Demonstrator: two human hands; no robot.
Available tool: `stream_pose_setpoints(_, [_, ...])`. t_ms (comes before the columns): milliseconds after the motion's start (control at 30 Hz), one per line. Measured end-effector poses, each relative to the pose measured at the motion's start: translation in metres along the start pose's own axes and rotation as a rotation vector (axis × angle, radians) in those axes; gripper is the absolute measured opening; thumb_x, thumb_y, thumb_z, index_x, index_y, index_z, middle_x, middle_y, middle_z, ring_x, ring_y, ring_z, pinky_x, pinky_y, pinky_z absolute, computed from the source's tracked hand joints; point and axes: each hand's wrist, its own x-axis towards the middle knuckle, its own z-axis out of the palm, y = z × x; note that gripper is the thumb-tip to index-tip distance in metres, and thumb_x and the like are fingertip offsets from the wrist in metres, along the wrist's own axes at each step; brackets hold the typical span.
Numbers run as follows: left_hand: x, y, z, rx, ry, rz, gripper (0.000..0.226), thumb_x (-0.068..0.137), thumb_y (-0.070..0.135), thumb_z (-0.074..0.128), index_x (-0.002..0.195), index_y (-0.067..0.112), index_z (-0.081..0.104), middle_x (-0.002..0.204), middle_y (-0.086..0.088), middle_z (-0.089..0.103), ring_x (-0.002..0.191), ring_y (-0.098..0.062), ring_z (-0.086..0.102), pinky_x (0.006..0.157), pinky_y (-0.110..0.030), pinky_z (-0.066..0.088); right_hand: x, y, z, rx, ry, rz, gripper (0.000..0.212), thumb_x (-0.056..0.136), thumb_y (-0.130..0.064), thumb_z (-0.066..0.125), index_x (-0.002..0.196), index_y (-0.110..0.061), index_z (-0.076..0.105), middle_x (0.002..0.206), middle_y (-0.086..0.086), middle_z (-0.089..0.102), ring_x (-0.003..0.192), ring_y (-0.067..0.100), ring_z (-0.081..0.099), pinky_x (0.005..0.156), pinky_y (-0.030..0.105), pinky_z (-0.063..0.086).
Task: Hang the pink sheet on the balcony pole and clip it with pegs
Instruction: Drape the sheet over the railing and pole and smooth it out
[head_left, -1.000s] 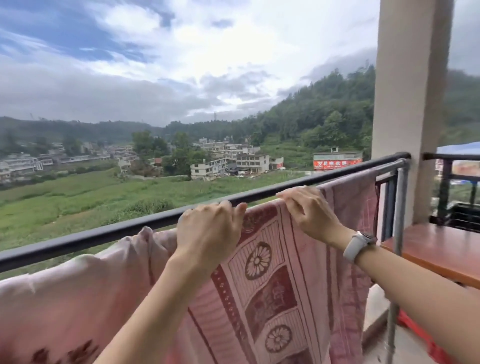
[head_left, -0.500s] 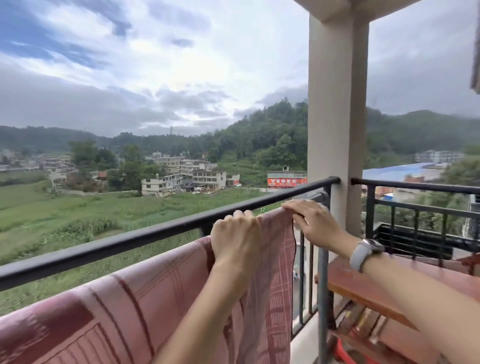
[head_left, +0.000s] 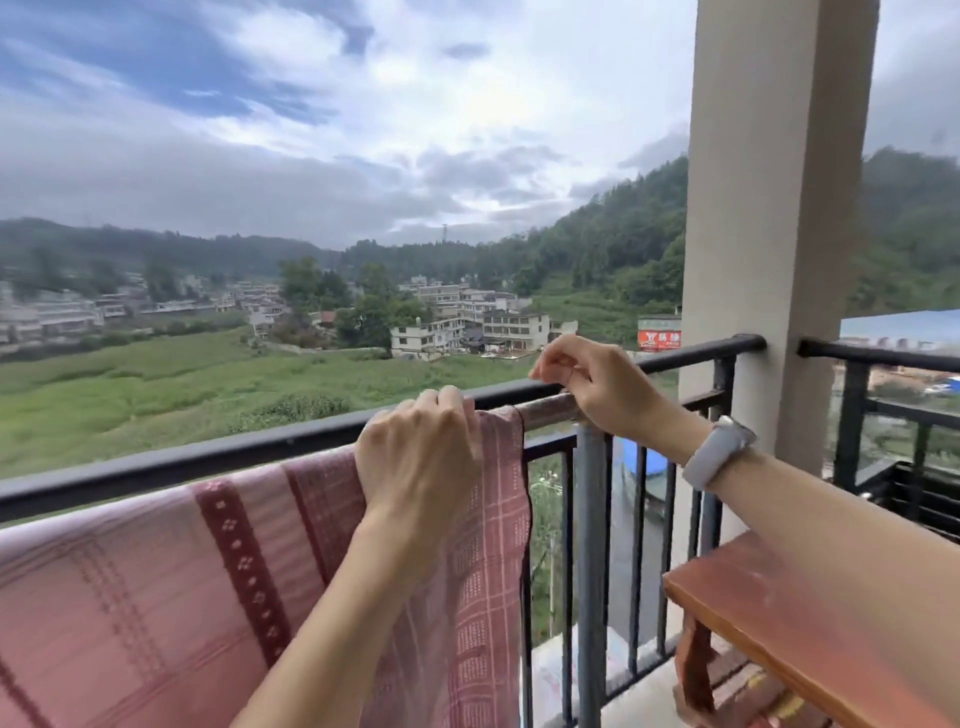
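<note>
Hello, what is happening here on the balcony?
A person is hanging a pink sheet over the balcony pole, which runs just inside the black railing. The left hand holds the sheet's edge at the top of the pole. The right hand, with a watch on its wrist, is above the bare end of the pole, fingers loosely curled, apart from the sheet. No pegs are visible.

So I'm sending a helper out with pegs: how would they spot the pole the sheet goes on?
Start at the big pale pillar. The black railing runs left from it; just inside, slightly lower, is the pole. Unlike the railing it's bare metal, with the pink sheet draped over it.
</note>
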Motion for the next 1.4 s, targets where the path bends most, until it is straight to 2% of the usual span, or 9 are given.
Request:
stream_pose_setpoints(200, [-0.006, 0.039, 0.026, 0.106, 0.171, -0.173, 0.027, 0.089, 0.028, 0.047, 0.070, 0.016, 0.062, 0.071, -0.002, 0.068, 0.066, -0.023, 0.062, 0.070, -0.034, 0.038, 0.010, 0.034, -0.001, 0.051, -0.305, -0.182, 0.015, 0.089, -0.014, 0.054, 0.101, -0.012, 0.064, 0.089, 0.002, 0.069, 0.073, 0.006, 0.060, 0.068, 0.025, 0.050])
stream_pose_setpoints(333, [-0.017, 0.049, 0.044, 0.099, 0.356, -0.180, 0.023, 0.090, 0.029, 0.045, 0.087, 0.018, 0.065, 0.084, 0.002, 0.068, 0.080, -0.020, 0.058, 0.087, -0.035, 0.029, 0.007, 0.045, 0.011, 0.000, -0.170, -0.383, 0.017, 0.089, -0.022, 0.052, 0.097, -0.018, 0.067, 0.071, -0.001, 0.070, 0.044, -0.003, 0.046, 0.047, 0.022, 0.038])
stream_pose_setpoints(567, [-0.023, 0.056, 0.069, 0.187, 0.470, -0.152, 0.030, 0.087, 0.037, 0.052, 0.104, 0.015, 0.062, 0.106, -0.002, 0.065, 0.108, -0.022, 0.054, 0.108, -0.044, 0.024, 0.000, 0.063, 0.017, 0.144, 0.019, -0.517, 0.022, 0.086, -0.027, 0.055, 0.098, -0.014, 0.069, 0.086, 0.000, 0.073, 0.072, 0.015, 0.067, 0.059, 0.034, 0.056])
stream_pose_setpoints(767, [-0.030, 0.074, 0.076, 0.380, 0.404, -0.296, 0.045, 0.085, 0.036, 0.056, 0.121, 0.010, 0.050, 0.126, -0.012, 0.054, 0.126, -0.026, 0.039, 0.111, -0.051, 0.020, -0.001, 0.066, 0.019, 0.303, -0.013, -0.495, 0.024, 0.084, -0.026, 0.055, 0.098, -0.012, 0.069, 0.088, 0.001, 0.073, 0.071, 0.014, 0.065, 0.063, 0.034, 0.055])
stream_pose_setpoints(900, [-0.034, 0.084, 0.063, 0.447, 0.489, -0.298, 0.033, 0.087, 0.033, 0.055, 0.109, 0.009, 0.061, 0.107, -0.012, 0.062, 0.107, -0.021, 0.049, 0.095, -0.042, 0.043, 0.005, 0.078, 0.020, 0.461, -0.090, -0.529, 0.022, 0.087, -0.021, 0.053, 0.096, -0.011, 0.070, 0.078, -0.002, 0.071, 0.057, -0.001, 0.056, 0.054, 0.016, 0.044])
stream_pose_setpoints(1033, [-0.032, 0.102, 0.044, 0.518, 0.461, -0.409, 0.015, 0.084, 0.023, 0.061, 0.086, 0.011, 0.070, 0.082, -0.003, 0.070, 0.084, -0.020, 0.061, 0.068, -0.031, 0.054, 0.020, 0.091, 0.022, 0.759, -0.309, -0.479, 0.023, 0.090, -0.019, 0.052, 0.090, -0.006, 0.071, 0.050, -0.012, 0.052, 0.037, 0.001, 0.043, 0.038, 0.007, 0.028])
stream_pose_setpoints(1133, [-0.009, 0.115, 0.029, 0.317, 0.489, -0.658, 0.009, 0.079, 0.015, 0.068, 0.085, 0.019, 0.072, 0.080, 0.005, 0.071, 0.067, -0.011, 0.064, 0.054, -0.022, 0.049, 0.046, 0.100, 0.018, 0.928, -0.595, -0.491, 0.021, 0.089, -0.018, 0.055, 0.090, -0.005, 0.071, 0.064, 0.001, 0.067, 0.042, 0.000, 0.049, 0.040, 0.012, 0.039])
stream_pose_setpoints(1267, [0.021, 0.133, 0.015, 0.310, 0.516, -0.739, 0.011, 0.078, 0.012, 0.065, 0.081, 0.019, 0.073, 0.073, 0.007, 0.071, 0.063, -0.007, 0.062, 0.059, -0.027, 0.052, 0.082, 0.088, 0.025, 0.968, -0.902, -0.537, 0.025, 0.084, -0.023, 0.063, 0.107, -0.013, 0.064, 0.105, 0.004, 0.068, 0.092, 0.013, 0.064, 0.080, 0.021, 0.051])
stream_pose_setpoints(1400, [0.045, 0.146, 0.005, 0.316, 0.540, -0.727, 0.013, 0.078, 0.010, 0.064, 0.081, 0.019, 0.072, 0.073, 0.010, 0.069, 0.067, -0.005, 0.064, 0.064, -0.025, 0.053, 0.093, 0.058, 0.038, 0.776, -1.087, -0.648, 0.029, 0.082, -0.034, 0.063, 0.105, -0.018, 0.057, 0.101, 0.000, 0.063, 0.087, 0.012, 0.059, 0.069, 0.021, 0.045])
